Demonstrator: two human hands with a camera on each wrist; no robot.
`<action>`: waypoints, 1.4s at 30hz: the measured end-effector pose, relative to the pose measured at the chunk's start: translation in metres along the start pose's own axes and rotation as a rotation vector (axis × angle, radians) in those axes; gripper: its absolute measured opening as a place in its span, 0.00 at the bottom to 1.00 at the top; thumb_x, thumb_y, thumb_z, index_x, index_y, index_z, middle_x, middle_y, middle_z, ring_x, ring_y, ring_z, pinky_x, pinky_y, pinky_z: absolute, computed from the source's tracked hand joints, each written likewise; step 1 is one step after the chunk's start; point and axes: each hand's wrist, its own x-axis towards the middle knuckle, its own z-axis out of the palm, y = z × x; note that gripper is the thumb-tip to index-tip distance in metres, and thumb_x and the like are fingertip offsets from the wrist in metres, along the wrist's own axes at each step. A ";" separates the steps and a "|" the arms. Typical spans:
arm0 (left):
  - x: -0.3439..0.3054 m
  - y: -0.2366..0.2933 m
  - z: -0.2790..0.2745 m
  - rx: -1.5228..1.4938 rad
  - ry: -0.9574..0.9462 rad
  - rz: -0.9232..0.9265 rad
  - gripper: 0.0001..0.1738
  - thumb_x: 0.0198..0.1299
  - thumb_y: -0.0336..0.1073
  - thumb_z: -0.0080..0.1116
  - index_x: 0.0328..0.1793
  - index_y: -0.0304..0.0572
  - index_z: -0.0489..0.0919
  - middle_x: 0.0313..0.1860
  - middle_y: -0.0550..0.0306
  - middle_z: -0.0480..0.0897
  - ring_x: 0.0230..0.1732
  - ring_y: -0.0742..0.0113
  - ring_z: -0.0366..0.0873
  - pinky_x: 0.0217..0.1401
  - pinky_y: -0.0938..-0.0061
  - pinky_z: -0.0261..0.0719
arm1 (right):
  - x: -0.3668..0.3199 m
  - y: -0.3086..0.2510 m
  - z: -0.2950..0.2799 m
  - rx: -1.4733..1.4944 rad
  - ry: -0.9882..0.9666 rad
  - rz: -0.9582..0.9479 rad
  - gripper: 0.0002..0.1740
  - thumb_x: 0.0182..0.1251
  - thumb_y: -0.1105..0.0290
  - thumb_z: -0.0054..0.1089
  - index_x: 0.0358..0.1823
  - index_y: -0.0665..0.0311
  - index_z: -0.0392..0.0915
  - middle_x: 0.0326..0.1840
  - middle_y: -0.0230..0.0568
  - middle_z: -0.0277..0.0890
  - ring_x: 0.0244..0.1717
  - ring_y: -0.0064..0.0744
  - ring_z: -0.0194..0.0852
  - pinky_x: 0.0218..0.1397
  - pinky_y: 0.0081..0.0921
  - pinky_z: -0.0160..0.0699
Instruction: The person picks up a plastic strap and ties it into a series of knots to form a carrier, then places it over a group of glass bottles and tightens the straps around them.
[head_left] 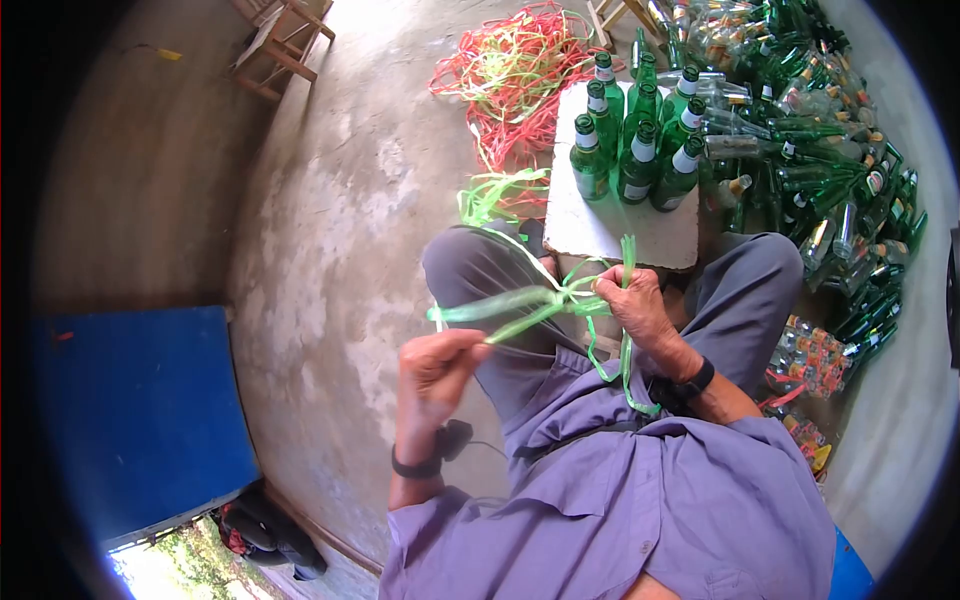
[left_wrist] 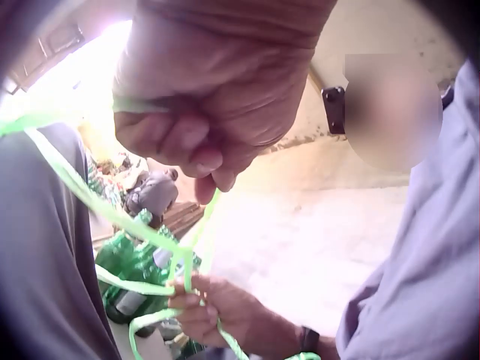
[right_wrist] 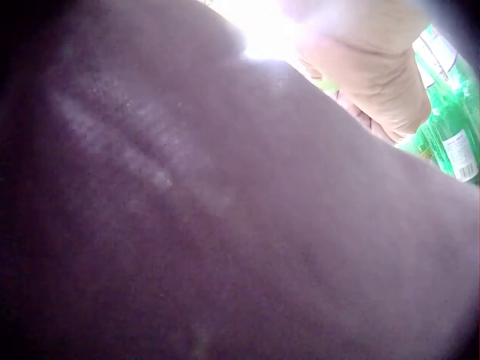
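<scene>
Light green plastic strapping [head_left: 570, 296] runs between the two hands over the person's lap, with a knot-like crossing near the right hand. My left hand [head_left: 432, 368] pinches one strand and holds it out to the left; in the left wrist view the left hand [left_wrist: 217, 97] has its fingers curled with green strip coming from it. At the crossing, my right hand [head_left: 640, 308] grips the strips between thumb and fingers, and loose ends dangle below it. The right wrist view shows part of the right hand [right_wrist: 367, 67], the rest covered by a large dark blurred surface.
Several green bottles [head_left: 641, 150] stand on a white block [head_left: 570, 225] ahead. A heap of bottles [head_left: 830, 140] fills the right side. Red and green strips [head_left: 520, 70] lie piled on the floor beyond. A blue panel [head_left: 140, 410] is at left, a wooden stool [head_left: 275, 50] behind.
</scene>
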 end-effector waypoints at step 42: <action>-0.016 0.008 0.031 0.094 -0.197 0.113 0.06 0.58 0.29 0.65 0.37 0.33 0.82 0.26 0.49 0.81 0.24 0.60 0.79 0.29 0.70 0.74 | -0.004 0.009 0.007 -0.063 0.009 -0.146 0.08 0.65 0.71 0.63 0.32 0.70 0.83 0.20 0.26 0.73 0.24 0.13 0.66 0.28 0.20 0.67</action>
